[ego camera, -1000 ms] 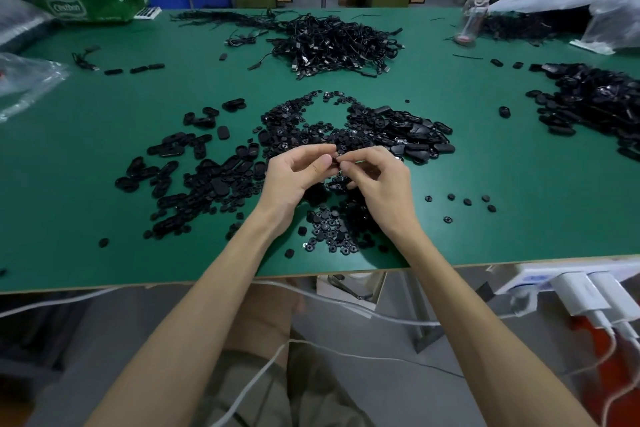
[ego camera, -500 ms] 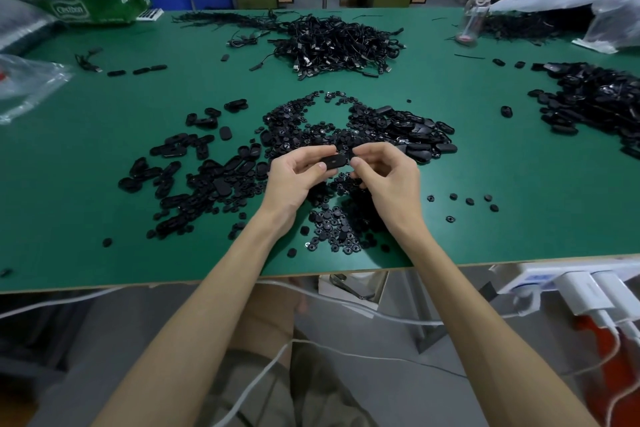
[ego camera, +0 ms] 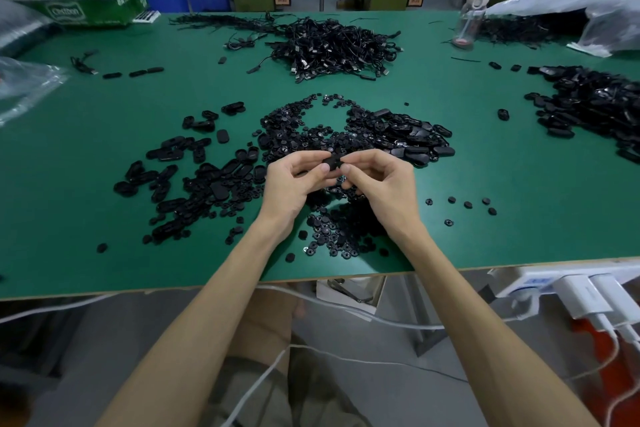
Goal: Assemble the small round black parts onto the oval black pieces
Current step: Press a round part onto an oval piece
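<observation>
Head view: both hands, left hand and right hand, pinch one oval piece together above the green table; a slip could drop it into the pile.

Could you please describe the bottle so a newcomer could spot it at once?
On the green table, look along the far edge, right of the tangled cable heap. The bottle stands upright there, beside a clear plastic bag. It alone stands tall with a pale pink cap; the black bits around it lie flat.
</observation>
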Motion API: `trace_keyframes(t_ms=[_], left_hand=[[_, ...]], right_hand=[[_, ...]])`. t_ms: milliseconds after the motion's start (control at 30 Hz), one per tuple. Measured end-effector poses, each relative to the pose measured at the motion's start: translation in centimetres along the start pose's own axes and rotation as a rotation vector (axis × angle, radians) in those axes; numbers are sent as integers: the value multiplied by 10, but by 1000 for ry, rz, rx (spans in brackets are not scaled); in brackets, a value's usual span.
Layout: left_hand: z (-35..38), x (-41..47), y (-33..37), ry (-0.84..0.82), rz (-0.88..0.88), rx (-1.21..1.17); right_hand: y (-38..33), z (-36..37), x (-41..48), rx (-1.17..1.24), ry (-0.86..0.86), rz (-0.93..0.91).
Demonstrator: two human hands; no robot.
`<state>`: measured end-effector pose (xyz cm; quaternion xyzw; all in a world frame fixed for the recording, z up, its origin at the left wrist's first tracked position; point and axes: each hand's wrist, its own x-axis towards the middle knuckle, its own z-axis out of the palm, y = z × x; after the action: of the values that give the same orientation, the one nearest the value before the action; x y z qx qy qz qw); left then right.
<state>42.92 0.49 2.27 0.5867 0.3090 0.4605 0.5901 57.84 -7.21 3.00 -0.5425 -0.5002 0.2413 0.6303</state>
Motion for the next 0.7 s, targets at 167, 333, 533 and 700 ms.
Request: trace_keyframes(t_ms=[167, 333, 533, 700], left_hand=[[1, 0, 1, 5, -1, 38], [0, 0, 0, -10, -1, 64], [0, 0, 0, -34, 11, 77], [0, 0, 0, -15, 11, 93]], right_hand=[[1, 0, 0, 29, -4, 7], [1, 0, 0, 43, -5, 16], [1, 0, 2, 3, -33, 28], [2, 2, 1, -29, -11, 35]])
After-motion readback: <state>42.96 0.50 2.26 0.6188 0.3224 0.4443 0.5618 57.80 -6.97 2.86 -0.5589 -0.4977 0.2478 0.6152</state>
